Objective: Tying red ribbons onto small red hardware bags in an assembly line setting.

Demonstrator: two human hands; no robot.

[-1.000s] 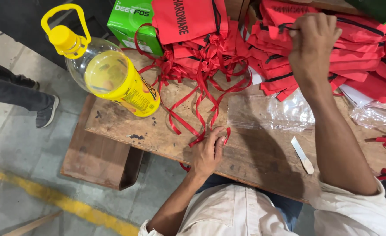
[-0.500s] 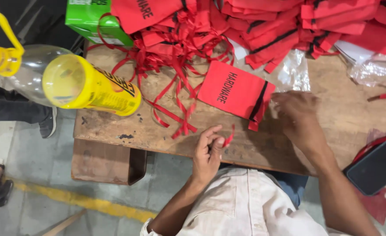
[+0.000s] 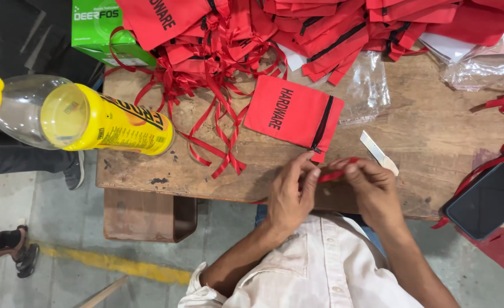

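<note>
A flat red zip pouch (image 3: 293,111) with a black zipper lies on the wooden table (image 3: 434,131) just beyond my hands. My left hand (image 3: 290,193) and my right hand (image 3: 372,185) meet near the table's front edge. Both pinch a short red ribbon (image 3: 334,173) stretched between them, close to the pouch's zipper end. A tangle of loose red ribbons (image 3: 218,85) spreads to the left of the pouch.
A pile of red pouches (image 3: 343,28) fills the back of the table. A clear bottle with a yellow label (image 3: 92,120) lies at the left edge, a green box (image 3: 101,28) behind it. A white stick (image 3: 378,152), plastic bags (image 3: 369,85) and a dark phone (image 3: 488,199) lie right. Another person's feet (image 3: 12,251) stand at left.
My right hand came back from the pile, and one red pouch now lies on the table. Both hands have come together on the red ribbon at the front edge.
</note>
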